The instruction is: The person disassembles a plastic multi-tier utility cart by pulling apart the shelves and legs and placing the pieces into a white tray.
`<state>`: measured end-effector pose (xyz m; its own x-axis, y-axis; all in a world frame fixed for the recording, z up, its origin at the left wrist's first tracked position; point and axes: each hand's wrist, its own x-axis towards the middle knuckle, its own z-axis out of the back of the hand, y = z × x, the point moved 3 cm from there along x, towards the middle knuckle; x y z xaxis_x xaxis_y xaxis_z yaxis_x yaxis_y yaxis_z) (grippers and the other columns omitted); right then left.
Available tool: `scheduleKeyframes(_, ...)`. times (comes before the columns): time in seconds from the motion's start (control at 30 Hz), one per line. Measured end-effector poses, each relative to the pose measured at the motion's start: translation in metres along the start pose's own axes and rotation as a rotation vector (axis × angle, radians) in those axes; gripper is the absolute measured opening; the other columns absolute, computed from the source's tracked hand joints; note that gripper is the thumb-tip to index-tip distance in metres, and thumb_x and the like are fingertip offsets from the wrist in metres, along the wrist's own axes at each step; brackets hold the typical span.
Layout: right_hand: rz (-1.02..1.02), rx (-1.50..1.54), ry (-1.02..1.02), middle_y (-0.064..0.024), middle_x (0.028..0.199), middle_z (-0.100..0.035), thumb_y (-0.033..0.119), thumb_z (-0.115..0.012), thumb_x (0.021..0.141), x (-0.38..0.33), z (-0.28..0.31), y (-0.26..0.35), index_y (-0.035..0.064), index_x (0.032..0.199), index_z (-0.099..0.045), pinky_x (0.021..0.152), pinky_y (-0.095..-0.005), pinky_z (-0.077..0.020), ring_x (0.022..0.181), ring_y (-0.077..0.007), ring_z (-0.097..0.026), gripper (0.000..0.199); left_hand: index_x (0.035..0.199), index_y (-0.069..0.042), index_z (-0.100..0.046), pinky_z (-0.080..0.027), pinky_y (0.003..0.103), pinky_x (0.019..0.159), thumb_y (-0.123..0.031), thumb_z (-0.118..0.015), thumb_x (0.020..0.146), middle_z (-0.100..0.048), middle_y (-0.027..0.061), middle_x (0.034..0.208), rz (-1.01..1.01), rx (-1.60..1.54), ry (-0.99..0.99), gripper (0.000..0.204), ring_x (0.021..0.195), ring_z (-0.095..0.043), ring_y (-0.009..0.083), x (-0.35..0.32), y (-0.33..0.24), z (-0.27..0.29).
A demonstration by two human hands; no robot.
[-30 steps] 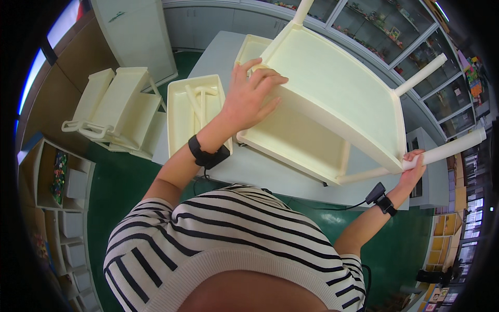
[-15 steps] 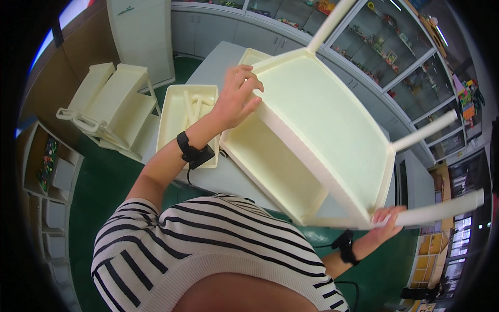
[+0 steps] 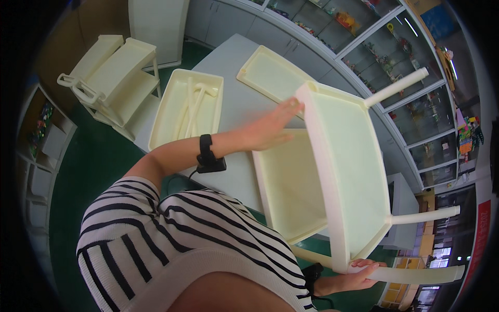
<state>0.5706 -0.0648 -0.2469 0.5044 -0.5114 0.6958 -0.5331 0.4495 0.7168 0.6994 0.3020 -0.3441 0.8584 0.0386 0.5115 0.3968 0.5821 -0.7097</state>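
Note:
A cream plastic trolley frame stands tilted in front of me, with an upper shelf (image 3: 351, 171) and a deeper tray (image 3: 291, 182) beside it. Tube legs stick out to the right from the shelf's corners. My right hand (image 3: 361, 274) is wrapped round the nearest leg (image 3: 416, 274), where it joins the shelf corner. My left hand (image 3: 273, 127) is open and slightly blurred, fingers stretched toward the shelf's far left corner. Its fingertips are at the rim; whether they press on it I cannot tell.
On the grey table (image 3: 228, 57) lie a cream tray (image 3: 154, 130) holding loose tubes (image 3: 193, 112) and another flat cream tray (image 3: 275, 73). An assembled cream trolley (image 3: 117, 73) stands at the left. Glass-fronted cabinets (image 3: 364, 36) line the back wall.
The trolley frame has turned, so its long shelf edge now runs almost straight away from me. My left hand has loosened from the rim and flattened out; my right hand keeps its hold.

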Motion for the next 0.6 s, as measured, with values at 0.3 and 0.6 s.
scheduleKeyframes(0.3, 0.025, -0.015, -0.016, -0.0079, 0.067, -0.047, 0.013, -0.059, 0.087, -0.006, -0.02, 0.0, -0.0041, 0.094, -0.048, 0.049, -0.0258, -0.0378, 0.056, -0.0138, -0.045, 0.022, 0.122, -0.007, -0.046, -0.038, 0.04, 0.099, -0.012, -0.052, 0.089, -0.043, 0.0138, 0.13, -0.218, -0.282, 0.511, 0.034, 0.12, -0.043, 0.0302, -0.019, -0.021, -0.039)
scheduleKeyframes(0.6, -0.139, 0.321, 0.276, -0.0097, 0.077, -0.052, 0.003, -0.053, 0.089, -0.027, -0.123, 0.01, -0.0012, 0.116, -0.035, 0.061, -0.0283, -0.0459, 0.064, -0.0145, -0.05, 0.033, 0.124, -0.007, -0.044, -0.041, 0.04, 0.094, -0.02, -0.057, 0.087, -0.051, 0.0137, 0.121, -0.428, -0.38, 0.48, 0.042, 0.109, -0.052, 0.0321, -0.03, -0.065, -0.041)
